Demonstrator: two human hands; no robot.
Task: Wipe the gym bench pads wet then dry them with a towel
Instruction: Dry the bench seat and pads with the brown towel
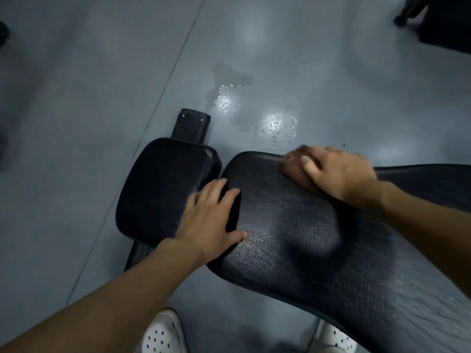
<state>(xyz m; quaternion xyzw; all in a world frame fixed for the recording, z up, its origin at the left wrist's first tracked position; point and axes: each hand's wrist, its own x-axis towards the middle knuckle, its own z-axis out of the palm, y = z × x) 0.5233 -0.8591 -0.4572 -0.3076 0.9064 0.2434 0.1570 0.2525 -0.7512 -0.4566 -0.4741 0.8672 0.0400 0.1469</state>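
Observation:
Two black bench pads lie below me: a small seat pad (158, 184) on the left and a long back pad (293, 238) that runs to the lower right. My left hand (211, 220) rests flat, fingers spread, across the gap between the two pads. My right hand (336, 171) presses a brown cloth (297, 171) onto the far edge of the long pad. The cloth is mostly hidden under the hand. The long pad's surface looks wrinkled and glossy.
The grey floor (102, 85) carries a wet patch (254, 108) just beyond the pads. A black frame end (192, 124) sticks out past the seat pad. My white perforated shoes (163, 332) stand under the bench. Dark equipment (438, 19) sits at the top right corner.

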